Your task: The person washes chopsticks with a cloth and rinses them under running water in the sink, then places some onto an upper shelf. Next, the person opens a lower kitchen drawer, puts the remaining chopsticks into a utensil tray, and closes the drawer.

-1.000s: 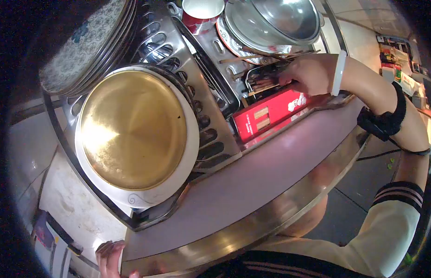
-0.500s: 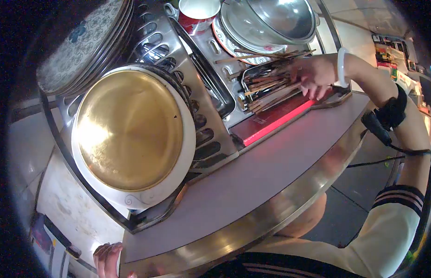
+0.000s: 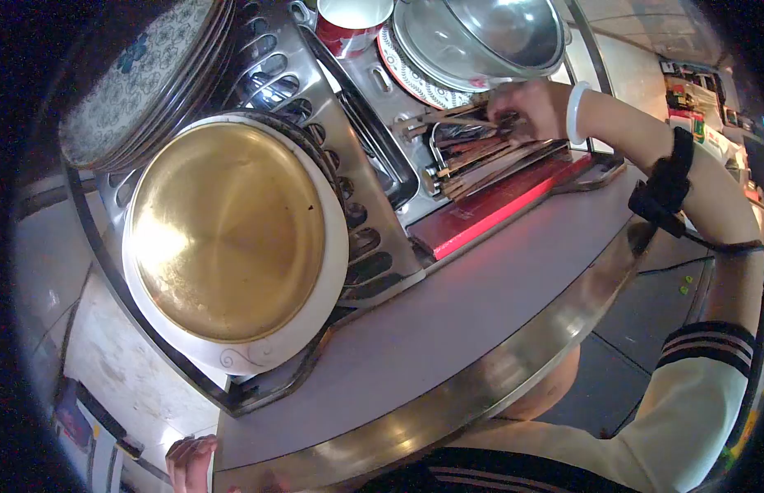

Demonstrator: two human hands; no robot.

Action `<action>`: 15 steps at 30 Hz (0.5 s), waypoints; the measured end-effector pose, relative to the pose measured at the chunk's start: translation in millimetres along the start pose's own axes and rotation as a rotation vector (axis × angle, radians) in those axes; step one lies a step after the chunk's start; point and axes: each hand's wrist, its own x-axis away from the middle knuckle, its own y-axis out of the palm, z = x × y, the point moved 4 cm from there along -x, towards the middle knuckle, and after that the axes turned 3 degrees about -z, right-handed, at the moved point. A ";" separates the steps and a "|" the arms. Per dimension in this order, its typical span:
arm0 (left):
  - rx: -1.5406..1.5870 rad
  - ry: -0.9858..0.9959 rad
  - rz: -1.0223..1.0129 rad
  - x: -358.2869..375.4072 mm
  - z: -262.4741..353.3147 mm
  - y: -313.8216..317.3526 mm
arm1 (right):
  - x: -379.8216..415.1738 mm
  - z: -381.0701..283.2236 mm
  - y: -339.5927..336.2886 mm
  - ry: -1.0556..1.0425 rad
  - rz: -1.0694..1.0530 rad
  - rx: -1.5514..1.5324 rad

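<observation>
My right hand, partly blurred, is curled around some chopsticks at the far side of the metal cutlery basket. Several loose wooden chopsticks lie in that basket, below my fingers. Beside it, nearer to me, is a flat red box. At the bottom left my left hand has its fingers bent over the corner of the counter; its palm is hidden.
A gold-coloured round lid sits on a white bowl in the metal rack. Behind stand stacked patterned plates, a red and white mug, a patterned plate and nested metal bowls.
My right hand has moved slightly left and back, from over the red box to the chopsticks' far ends, and its fingers have closed. Some chopsticks have shifted. My left hand stays put.
</observation>
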 end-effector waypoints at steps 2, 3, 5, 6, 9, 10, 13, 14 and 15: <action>-0.003 0.001 -0.005 -0.2 -0.1 0.0 | -2.4 -10.9 3.6 -0.023 -0.004 -0.005; -0.002 0.000 -0.002 0.4 -0.8 0.1 | -5.8 -8.2 8.3 -0.027 -0.025 0.011; -0.010 -0.002 -0.002 0.5 -1.3 -0.3 | -13.4 -2.1 18.9 -0.039 -0.067 0.045; -0.019 -0.004 -0.007 0.3 -0.6 -0.7 | -12.2 -0.7 19.6 -0.100 -0.018 0.058; -0.027 -0.014 -0.029 -5.0 0.4 -0.9 | -14.8 -21.5 10.6 0.031 -0.112 0.209; -0.027 -0.016 -0.037 -6.4 0.6 -1.0 | -17.4 -28.0 10.4 0.054 -0.158 0.300; 0.010 0.009 -0.023 -1.0 -3.1 -1.8 | -30.6 -42.1 24.3 0.008 -0.114 0.504; 0.012 0.010 -0.021 0.1 -3.9 -1.8 | -31.1 -45.1 22.7 0.019 -0.149 0.490; 0.021 0.002 -0.031 -2.7 -4.3 -2.3 | -33.5 -45.6 25.0 -0.005 -0.188 0.510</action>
